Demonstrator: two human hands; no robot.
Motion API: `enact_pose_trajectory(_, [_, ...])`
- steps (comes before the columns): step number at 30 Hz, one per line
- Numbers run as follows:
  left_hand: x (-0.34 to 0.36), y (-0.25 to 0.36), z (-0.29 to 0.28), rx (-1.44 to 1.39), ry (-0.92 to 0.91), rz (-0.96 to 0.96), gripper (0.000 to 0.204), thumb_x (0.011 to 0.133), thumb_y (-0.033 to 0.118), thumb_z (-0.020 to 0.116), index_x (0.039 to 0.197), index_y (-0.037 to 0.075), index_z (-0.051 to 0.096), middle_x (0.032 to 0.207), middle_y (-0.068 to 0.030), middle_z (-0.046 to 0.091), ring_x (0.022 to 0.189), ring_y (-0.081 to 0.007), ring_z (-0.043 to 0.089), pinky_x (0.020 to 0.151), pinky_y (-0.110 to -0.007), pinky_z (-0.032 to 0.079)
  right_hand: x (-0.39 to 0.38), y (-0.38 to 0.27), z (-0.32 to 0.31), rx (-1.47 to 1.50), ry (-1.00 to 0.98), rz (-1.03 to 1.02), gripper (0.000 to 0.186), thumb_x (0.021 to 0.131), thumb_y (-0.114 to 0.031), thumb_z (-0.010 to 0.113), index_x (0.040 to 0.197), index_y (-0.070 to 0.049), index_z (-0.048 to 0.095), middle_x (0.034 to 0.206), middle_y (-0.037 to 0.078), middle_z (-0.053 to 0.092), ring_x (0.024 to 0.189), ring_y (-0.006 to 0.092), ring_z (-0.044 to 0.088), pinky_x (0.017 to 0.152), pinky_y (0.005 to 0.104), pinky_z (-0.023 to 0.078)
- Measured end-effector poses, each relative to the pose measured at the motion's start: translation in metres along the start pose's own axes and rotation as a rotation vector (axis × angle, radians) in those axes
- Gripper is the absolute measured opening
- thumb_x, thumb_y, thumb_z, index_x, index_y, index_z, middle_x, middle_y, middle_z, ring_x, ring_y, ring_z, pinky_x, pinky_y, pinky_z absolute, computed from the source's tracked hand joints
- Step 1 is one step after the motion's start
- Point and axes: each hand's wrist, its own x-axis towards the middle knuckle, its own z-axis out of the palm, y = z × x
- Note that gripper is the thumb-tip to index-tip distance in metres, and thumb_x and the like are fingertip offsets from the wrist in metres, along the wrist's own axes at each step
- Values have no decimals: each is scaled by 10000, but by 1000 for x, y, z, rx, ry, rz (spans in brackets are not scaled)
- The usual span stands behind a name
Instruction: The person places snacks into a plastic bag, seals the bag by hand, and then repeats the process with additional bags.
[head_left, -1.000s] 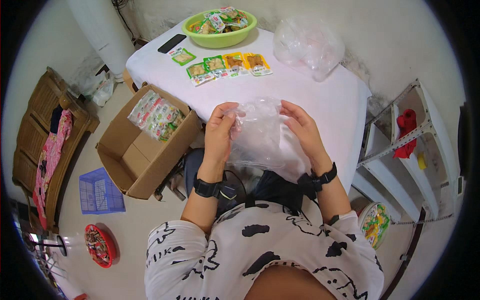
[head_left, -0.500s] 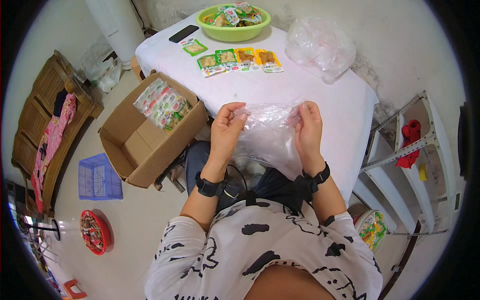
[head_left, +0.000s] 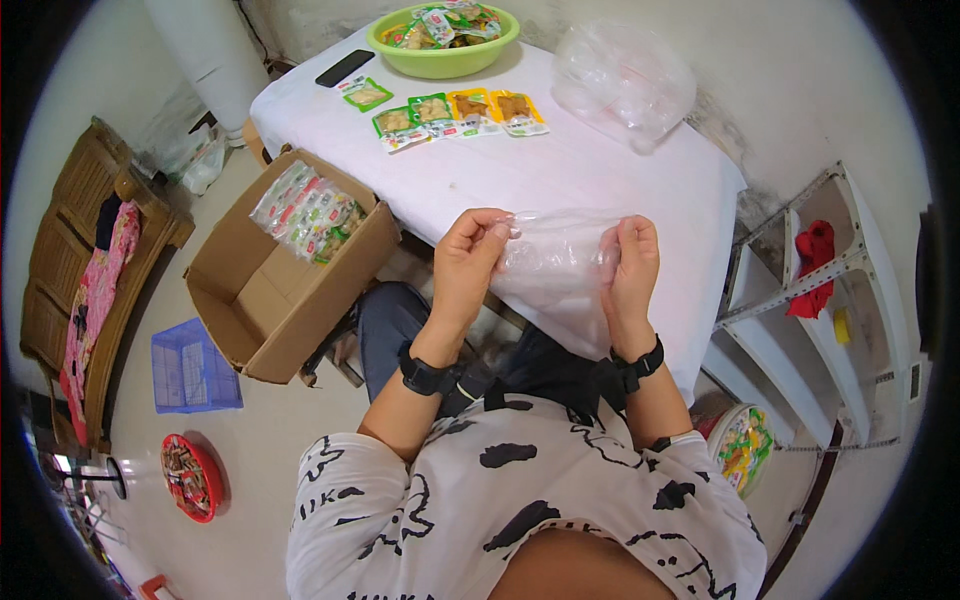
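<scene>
My left hand point(head_left: 470, 260) pinches the upper left corner of a clear plastic bag point(head_left: 550, 255), and my right hand point(head_left: 628, 265) grips its right side, stretching it over the near part of the white-covered table point(head_left: 650, 190). Beyond the bag lies a row of small food packets point(head_left: 465, 115) in green and yellow, with a single green packet point(head_left: 365, 93) left of them. A cardboard box point(head_left: 260, 310) at left, beside the table, holds several bagged packets point(head_left: 310, 215).
A green basin point(head_left: 440, 58) of packets, a black phone point(head_left: 345, 67) and bundled bags point(head_left: 620, 85) are on the table. A metal shelf point(head_left: 785, 390) and tub point(head_left: 745, 445) stand right. A wooden bench point(head_left: 90, 240), blue basket point(head_left: 195, 365) and red basin point(head_left: 195, 480) are left.
My right hand has closed on the bag's side, where its fingers were more spread a second ago. Both hands have moved slightly right, holding the bag flatter between them.
</scene>
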Motion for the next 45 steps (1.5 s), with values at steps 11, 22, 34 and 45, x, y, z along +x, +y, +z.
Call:
enact_pose_trajectory(11, [0,-36,68,-445,-277,-352,138,946,203,478,1003,86,524,813,6,575,717,-59,528,610,-198,440,-41,-80,-53,-397,-171,-145,222,892,-114,564,1071,11,527,800,64,608,678,129,585,643,265,485])
enact_pose_trajectory(22, [-4,-76,129,-215,-585,-566,185,932,187,509,1032,34,532,875,-51,611,638,-71,547,526,-203,444,-94,-123,-118,-460,237,88,211,888,-97,556,1080,-9,554,649,8,529,501,79,522,449,238,452])
enact_pose_trajectory(34, [7,-71,85,136,-357,-286,88,897,131,561,937,59,588,786,11,578,652,-47,515,505,-176,403,-45,-122,-112,-620,-24,198,251,861,-144,589,1085,-30,571,632,1,530,506,76,513,373,226,422])
enact_pose_trajectory(45, [53,-53,69,481,-641,-318,186,886,175,563,1046,79,570,841,27,558,704,-50,507,596,-182,383,4,-124,-106,-892,-184,114,238,853,-171,604,1051,-39,594,573,-21,478,423,48,422,350,220,328])
